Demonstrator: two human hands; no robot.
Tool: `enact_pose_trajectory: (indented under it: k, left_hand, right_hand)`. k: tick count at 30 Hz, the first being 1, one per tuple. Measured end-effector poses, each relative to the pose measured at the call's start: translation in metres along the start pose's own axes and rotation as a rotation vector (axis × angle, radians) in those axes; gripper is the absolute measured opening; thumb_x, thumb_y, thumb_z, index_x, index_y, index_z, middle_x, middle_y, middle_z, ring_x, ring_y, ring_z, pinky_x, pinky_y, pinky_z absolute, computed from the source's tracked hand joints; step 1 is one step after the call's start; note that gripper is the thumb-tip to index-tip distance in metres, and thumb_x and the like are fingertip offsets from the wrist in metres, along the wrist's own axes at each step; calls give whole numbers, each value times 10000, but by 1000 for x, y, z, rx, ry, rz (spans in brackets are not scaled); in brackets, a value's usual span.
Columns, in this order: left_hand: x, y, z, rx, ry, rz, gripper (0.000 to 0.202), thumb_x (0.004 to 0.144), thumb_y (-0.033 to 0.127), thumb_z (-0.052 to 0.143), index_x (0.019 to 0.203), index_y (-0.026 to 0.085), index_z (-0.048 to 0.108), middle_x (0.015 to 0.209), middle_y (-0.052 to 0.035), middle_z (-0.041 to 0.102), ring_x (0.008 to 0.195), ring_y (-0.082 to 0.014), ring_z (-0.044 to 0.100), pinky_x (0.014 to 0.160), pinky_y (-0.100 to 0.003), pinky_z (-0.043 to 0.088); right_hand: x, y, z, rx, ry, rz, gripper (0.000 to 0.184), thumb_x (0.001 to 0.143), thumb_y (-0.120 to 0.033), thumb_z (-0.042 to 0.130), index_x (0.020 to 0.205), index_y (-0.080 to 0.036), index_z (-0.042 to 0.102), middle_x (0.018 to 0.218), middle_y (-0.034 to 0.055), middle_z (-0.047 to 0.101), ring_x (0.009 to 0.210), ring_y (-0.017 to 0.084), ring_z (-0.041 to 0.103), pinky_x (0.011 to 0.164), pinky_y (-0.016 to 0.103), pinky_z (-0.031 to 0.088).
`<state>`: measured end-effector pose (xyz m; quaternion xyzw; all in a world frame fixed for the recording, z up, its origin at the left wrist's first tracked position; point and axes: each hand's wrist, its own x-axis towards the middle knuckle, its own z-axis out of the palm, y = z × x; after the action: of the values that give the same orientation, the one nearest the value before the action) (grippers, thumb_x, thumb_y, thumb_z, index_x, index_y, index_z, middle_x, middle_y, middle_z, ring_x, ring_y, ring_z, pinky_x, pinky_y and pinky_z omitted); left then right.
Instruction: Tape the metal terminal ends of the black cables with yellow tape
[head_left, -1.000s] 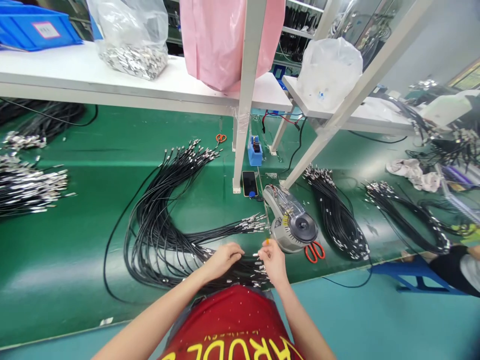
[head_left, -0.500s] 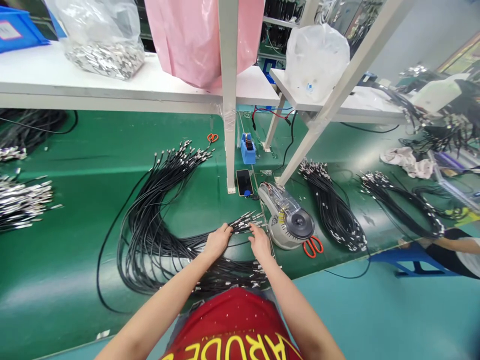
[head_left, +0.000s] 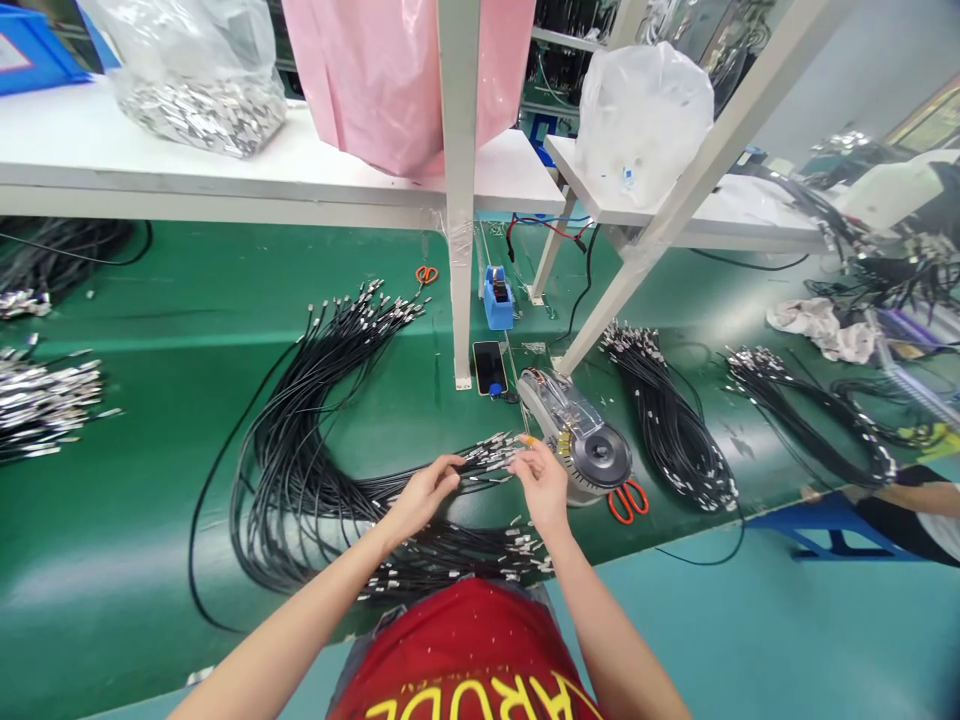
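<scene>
A thick bundle of black cables [head_left: 292, 450] with silvery connector ends curves in a loop over the green table. My left hand [head_left: 424, 495] is closed at the upper branch of the bundle, its fingertips on the cables just behind their ends. At the connector ends [head_left: 495, 452] my right hand [head_left: 545, 485] is in a pinch, with a small orange-yellow strip, apparently tape, at its fingertips. Right beside that hand stands a grey tape dispenser [head_left: 600, 455] with a round black disc and yellow bits at its front. The lower branch's ends lie near my body.
Orange-handled scissors [head_left: 628, 500] lie by the dispenser; another pair [head_left: 426, 275] lies farther back. A phone [head_left: 490, 368] and blue tape holder [head_left: 498, 298] are beside a shelf post [head_left: 460, 200]. More cable bundles [head_left: 675, 430] lie to the right. A person's arm shows far right.
My right hand has risen and moved right towards the dispenser, and an orange-yellow strip now shows at its fingertips. My left hand has shifted slightly left along the cables.
</scene>
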<state>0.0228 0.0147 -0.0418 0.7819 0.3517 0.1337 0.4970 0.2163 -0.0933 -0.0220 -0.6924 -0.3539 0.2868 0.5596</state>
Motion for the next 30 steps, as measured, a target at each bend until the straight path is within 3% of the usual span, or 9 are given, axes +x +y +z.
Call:
enact_pose_trajectory:
  k: [3, 9, 14, 20, 22, 24, 25, 27, 30]
  left_hand:
    - [-3, 27, 1, -197, -65, 57, 359, 945, 398, 466, 1203, 182, 590, 803, -8, 627, 727, -160, 566, 694, -239, 433]
    - [-3, 59, 9, -351, -61, 46, 347, 917, 432, 522, 961, 143, 709, 814, -47, 681, 745, -178, 592, 720, -248, 442]
    - [-12, 54, 6, -330, -133, 111, 382, 949, 454, 482, 965, 145, 706, 799, -43, 674, 767, -176, 589, 738, -258, 451]
    - [-27, 12, -24, 112, -23, 161, 269, 908, 413, 572, 890, 214, 751, 996, -82, 718, 957, -243, 602, 924, -367, 428]
    - [-30, 13, -26, 139, -13, 138, 268, 893, 417, 596, 1022, 227, 734, 1116, -90, 704, 1045, -261, 593, 979, -403, 409]
    - [-30, 29, -18, 52, -11, 174, 357, 890, 413, 608, 1202, 245, 655, 1203, -78, 674, 1105, -248, 581, 1007, -388, 401]
    - [-29, 40, -10, -13, -17, 201, 372, 897, 414, 601, 1226, 244, 637, 1194, -71, 677, 1090, -233, 590, 991, -358, 416]
    - [-24, 59, 5, -161, -12, 190, 289, 919, 418, 562, 1026, 193, 709, 948, -52, 726, 844, -186, 647, 809, -275, 487]
    - [-19, 68, 18, -259, -73, 113, 306, 910, 399, 565, 804, 148, 704, 678, -12, 660, 561, -128, 571, 575, -222, 438]
  right_hand:
    - [-4, -28, -3, 84, -23, -20, 335, 860, -271, 598, 1182, -180, 584, 767, 11, 689, 713, 176, 688, 760, 323, 559]
    - [-27, -64, -12, -21, -97, -70, 324, 847, -271, 634, 1165, -209, 635, 957, 49, 721, 827, 192, 690, 794, 325, 560]
    - [-35, -69, -7, -196, -86, -131, 205, 819, -201, 623, 1012, -217, 692, 759, -5, 724, 702, 175, 664, 750, 302, 536]
    - [-31, -63, -7, -32, -36, -9, 308, 771, -210, 664, 1073, -188, 606, 692, -11, 705, 672, 184, 656, 706, 306, 521]
    - [-31, -62, -7, 44, -72, 46, 344, 759, -211, 673, 1090, -182, 587, 677, -10, 701, 645, 184, 657, 668, 300, 521]
    - [-32, -63, -6, 79, -105, 71, 367, 755, -212, 678, 1105, -179, 573, 683, -4, 705, 636, 184, 659, 660, 300, 520]
    - [-33, -65, -5, 77, -115, 73, 368, 758, -214, 676, 1108, -181, 567, 687, -3, 707, 643, 186, 663, 668, 303, 520]
    - [-36, -66, -5, 41, -102, 65, 351, 766, -217, 671, 1098, -188, 561, 694, -4, 707, 660, 187, 668, 689, 307, 515]
    - [-39, -59, -8, 0, -48, 76, 313, 765, -226, 675, 1052, -195, 553, 673, -13, 696, 645, 185, 660, 687, 307, 511]
